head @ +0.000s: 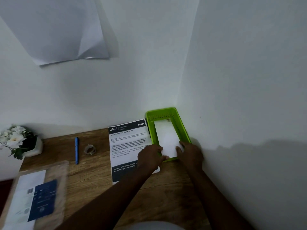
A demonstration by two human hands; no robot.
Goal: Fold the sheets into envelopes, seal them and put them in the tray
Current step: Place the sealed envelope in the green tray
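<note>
Right now both hands meet at the near end of the green tray (184, 130), which sits on the wooden desk (93, 176) pushed into the corner where two white walls join; a white folded envelope (167, 140) lies lengthwise in the tray, its near end rising over the tray's near rim. The left hand (149, 157) has its grip on the envelope's near left corner, fingertips on top and the thumb curling beneath the edge; the right hand (191, 152) grips the near right corner in much the same way, fingers curled onto the paper, though how far the thumb goes under I cannot tell. Both forearms reach in from the bottom of the view.

Just left of the tray, touching or nearly touching its side, a printed instruction sheet (127, 141) lies flat on the desk, with a dark header, the number 2684 and a dark band near its lower end; the left hand covers part of it. Further left lie a small roll of clear tape (89, 149) and a blue pen (76, 150), near each other but apart; a white pot of white flowers (20, 141) stands at the desk's far left edge. At the near left corner a blurred clear packet (35, 196) holds papers and a dark blue card; a large white sheet (56, 29) hangs on the wall above.
</note>
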